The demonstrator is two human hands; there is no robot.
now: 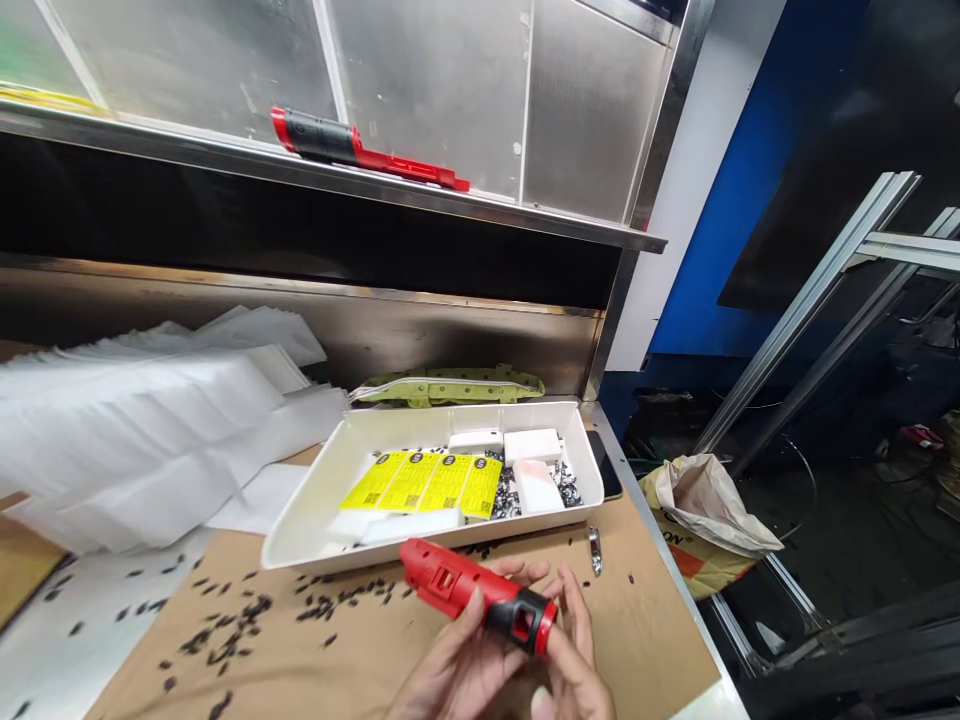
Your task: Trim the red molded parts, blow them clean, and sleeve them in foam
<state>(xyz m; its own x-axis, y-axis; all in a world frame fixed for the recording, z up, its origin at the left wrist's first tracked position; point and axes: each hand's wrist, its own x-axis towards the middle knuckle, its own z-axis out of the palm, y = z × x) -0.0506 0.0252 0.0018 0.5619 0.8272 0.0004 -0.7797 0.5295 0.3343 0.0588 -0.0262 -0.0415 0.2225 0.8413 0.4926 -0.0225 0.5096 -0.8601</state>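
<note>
A red and black plastic tubular housing is held low over the brown work surface, tilted with its black end toward the lower right. My left hand grips it from below, thumb across the red body. My right hand has its fingers around the black end with the red rim; part of its grip is hidden. Just beyond the housing stands a white tray, holding yellow label sheets, white blocks and small black and silver parts.
Many small black pieces lie scattered at left. A nail clipper sits right of the tray, near a dark phone. White foam sheets are stacked at left. Another red and black housing rests on the metal shelf. A paper sack stands right.
</note>
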